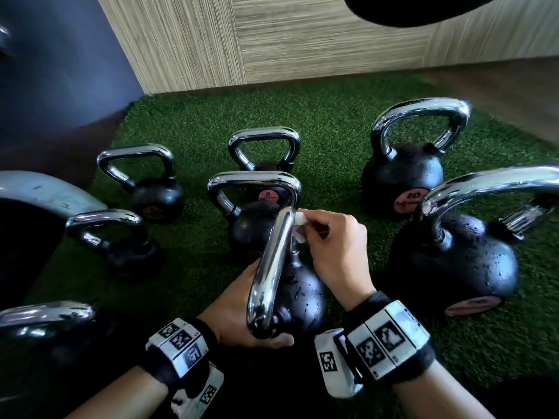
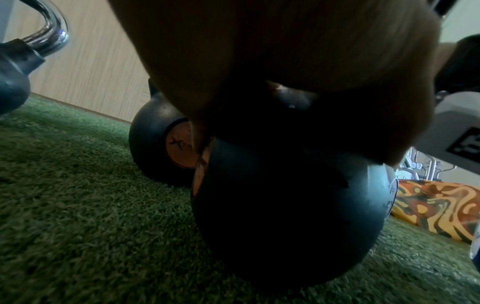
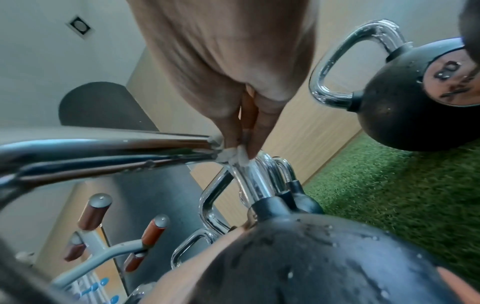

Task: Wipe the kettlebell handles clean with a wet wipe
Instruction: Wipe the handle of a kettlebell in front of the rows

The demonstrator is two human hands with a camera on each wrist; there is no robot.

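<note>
A black kettlebell (image 1: 302,294) leans toward me on the green turf (image 1: 196,122), its chrome handle (image 1: 272,267) pointing up and away. My left hand (image 1: 236,316) grips it low, by the near foot of the handle, fingers and thumb wrapped around the ball (image 2: 285,216). My right hand (image 1: 335,246) pinches a small white wet wipe (image 1: 300,220) against the far top corner of the handle. In the right wrist view the wipe (image 3: 233,157) sits bunched between fingertips and chrome bar (image 3: 130,148). Water drops speckle the ball (image 3: 324,257).
Several other chrome-handled kettlebells stand around: one just behind (image 1: 254,219), a large one right (image 1: 453,261), another back right (image 1: 402,176), smaller ones left (image 1: 157,195). A wood-panel wall (image 1: 272,40) closes the back. A grey rack with pegs (image 3: 103,246) stands left.
</note>
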